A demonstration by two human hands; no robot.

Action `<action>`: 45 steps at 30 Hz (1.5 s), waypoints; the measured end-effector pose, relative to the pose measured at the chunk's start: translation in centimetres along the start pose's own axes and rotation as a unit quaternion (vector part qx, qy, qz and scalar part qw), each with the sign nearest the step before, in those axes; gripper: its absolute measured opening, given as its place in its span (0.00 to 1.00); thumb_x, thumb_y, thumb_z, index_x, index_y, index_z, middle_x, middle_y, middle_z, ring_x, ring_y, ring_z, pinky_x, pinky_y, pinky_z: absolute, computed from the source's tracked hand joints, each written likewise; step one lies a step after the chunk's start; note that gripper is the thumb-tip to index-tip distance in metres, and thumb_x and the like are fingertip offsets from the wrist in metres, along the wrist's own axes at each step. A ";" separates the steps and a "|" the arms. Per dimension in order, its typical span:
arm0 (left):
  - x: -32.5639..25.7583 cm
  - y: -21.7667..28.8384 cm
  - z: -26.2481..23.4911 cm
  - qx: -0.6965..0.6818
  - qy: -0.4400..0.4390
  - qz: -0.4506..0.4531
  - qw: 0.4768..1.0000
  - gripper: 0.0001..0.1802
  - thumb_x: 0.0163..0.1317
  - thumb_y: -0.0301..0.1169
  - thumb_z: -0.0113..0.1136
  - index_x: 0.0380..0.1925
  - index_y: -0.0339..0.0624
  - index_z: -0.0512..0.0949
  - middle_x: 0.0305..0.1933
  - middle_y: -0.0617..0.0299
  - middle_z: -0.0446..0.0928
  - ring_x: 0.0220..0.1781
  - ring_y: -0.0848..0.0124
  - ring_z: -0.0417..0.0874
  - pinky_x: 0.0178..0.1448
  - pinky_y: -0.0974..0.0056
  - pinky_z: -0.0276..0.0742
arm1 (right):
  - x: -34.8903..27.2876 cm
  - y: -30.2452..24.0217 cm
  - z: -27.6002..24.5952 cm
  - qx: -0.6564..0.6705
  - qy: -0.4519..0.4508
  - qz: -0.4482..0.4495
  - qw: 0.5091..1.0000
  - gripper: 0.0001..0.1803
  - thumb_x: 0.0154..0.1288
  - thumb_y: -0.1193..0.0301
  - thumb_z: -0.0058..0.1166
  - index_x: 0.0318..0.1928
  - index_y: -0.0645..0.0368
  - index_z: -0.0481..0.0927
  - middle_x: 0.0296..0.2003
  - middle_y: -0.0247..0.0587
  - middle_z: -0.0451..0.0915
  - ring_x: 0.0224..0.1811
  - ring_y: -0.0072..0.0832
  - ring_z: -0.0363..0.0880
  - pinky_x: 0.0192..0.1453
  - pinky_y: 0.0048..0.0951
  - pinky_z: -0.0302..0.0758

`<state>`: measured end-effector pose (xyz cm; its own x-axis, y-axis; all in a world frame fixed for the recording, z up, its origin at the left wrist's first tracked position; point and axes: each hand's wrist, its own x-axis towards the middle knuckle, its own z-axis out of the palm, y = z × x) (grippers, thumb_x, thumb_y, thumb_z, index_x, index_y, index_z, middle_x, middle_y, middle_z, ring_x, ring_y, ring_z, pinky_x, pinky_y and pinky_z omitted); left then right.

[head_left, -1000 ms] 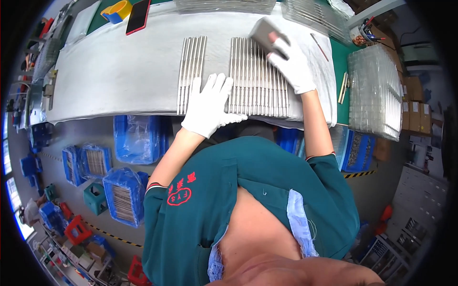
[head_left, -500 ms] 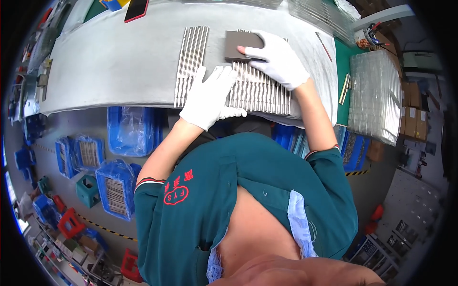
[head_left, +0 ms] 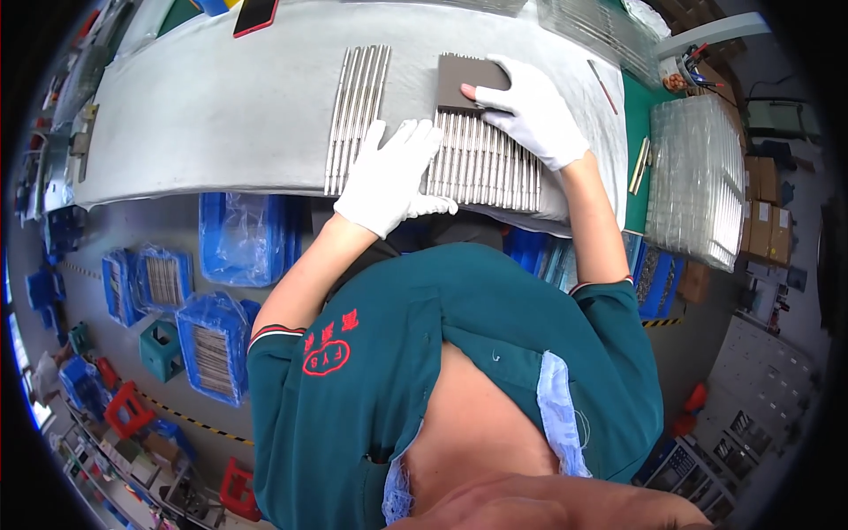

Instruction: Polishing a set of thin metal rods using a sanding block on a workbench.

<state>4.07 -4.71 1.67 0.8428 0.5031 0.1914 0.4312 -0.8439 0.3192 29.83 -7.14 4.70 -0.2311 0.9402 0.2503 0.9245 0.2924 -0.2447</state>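
A row of slim metal rods (head_left: 486, 168) lies side by side on the white-covered table. My right hand (head_left: 534, 113), in a white glove with a bare thumb tip, grips a dark brown rectangular block (head_left: 455, 84) on the far part of this row. The block hides the rods beneath it. My gloved left hand (head_left: 387, 177) rests at the row's left edge, fingers extended and thumb apart. It also covers the near ends of a smaller group of rods (head_left: 358, 93) lying to the left.
A red-edged phone (head_left: 256, 16) lies at the far left of the table (head_left: 212, 115). Toward the right are a thin rod (head_left: 602, 86), a stack of clear plastic trays (head_left: 693, 177) and a pen holder (head_left: 676, 72). Blue bins (head_left: 212, 349) stand on the floor at left.
My right hand has slid the brown block a little to the right across the rods. My left hand stays in nearly the same place.
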 end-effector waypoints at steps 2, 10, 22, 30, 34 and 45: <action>0.1 0.0 0.0 0.000 -0.004 0.007 1.000 0.54 0.42 0.62 0.68 0.63 0.35 0.69 0.66 0.46 0.70 0.70 0.55 0.68 0.74 0.43 0.54 | 0.7 -0.9 0.9 -0.036 0.040 -0.022 0.998 0.25 0.55 0.67 0.66 0.55 0.34 0.82 0.59 0.49 0.73 0.59 0.47 0.73 0.63 0.39 0.71; 0.1 0.2 -0.3 -0.007 -0.019 -0.006 1.000 0.53 0.45 0.64 0.65 0.65 0.39 0.67 0.67 0.48 0.70 0.71 0.54 0.68 0.74 0.43 0.52 | -0.1 4.3 1.0 0.172 0.341 0.190 0.904 0.37 0.63 0.64 0.64 0.68 0.66 0.65 0.63 0.51 0.72 0.63 0.35 0.72 0.68 0.29 0.66; 1.7 2.5 0.4 0.018 -0.047 0.079 0.996 0.54 0.47 0.67 0.61 0.68 0.44 0.66 0.70 0.44 0.64 0.71 0.48 0.62 0.71 0.36 0.53 | -0.7 6.6 1.8 0.299 0.485 0.307 0.762 0.39 0.65 0.61 0.61 0.70 0.64 0.62 0.64 0.49 0.70 0.66 0.32 0.68 0.70 0.28 0.61; 1.3 2.6 0.4 0.054 -0.043 0.092 0.993 0.48 0.49 0.67 0.59 0.68 0.55 0.67 0.69 0.48 0.66 0.70 0.48 0.64 0.69 0.34 0.54 | -1.6 7.5 1.5 0.409 0.518 0.300 0.688 0.37 0.68 0.60 0.59 0.70 0.63 0.62 0.64 0.44 0.70 0.66 0.29 0.67 0.69 0.27 0.63; 0.1 1.6 -1.1 0.088 -0.046 0.056 0.993 0.48 0.49 0.68 0.58 0.66 0.52 0.69 0.68 0.48 0.67 0.70 0.47 0.64 0.70 0.35 0.52 | -1.4 7.4 1.4 0.480 0.527 0.315 0.627 0.37 0.68 0.60 0.58 0.71 0.63 0.61 0.65 0.43 0.69 0.65 0.28 0.68 0.69 0.27 0.62; 6.3 5.5 1.9 -0.006 -0.051 0.234 0.971 0.49 0.47 0.67 0.60 0.65 0.51 0.69 0.68 0.47 0.66 0.70 0.48 0.63 0.71 0.39 0.52 | -1.5 8.3 2.3 0.436 0.527 0.318 0.657 0.40 0.67 0.58 0.59 0.71 0.68 0.59 0.67 0.47 0.67 0.68 0.31 0.65 0.72 0.28 0.57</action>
<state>12.39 -6.50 2.87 0.9731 0.0434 0.2261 -0.0099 -0.9733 0.2294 37.12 -5.76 0.11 0.8801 0.4122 0.2357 0.1022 0.3203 -0.9418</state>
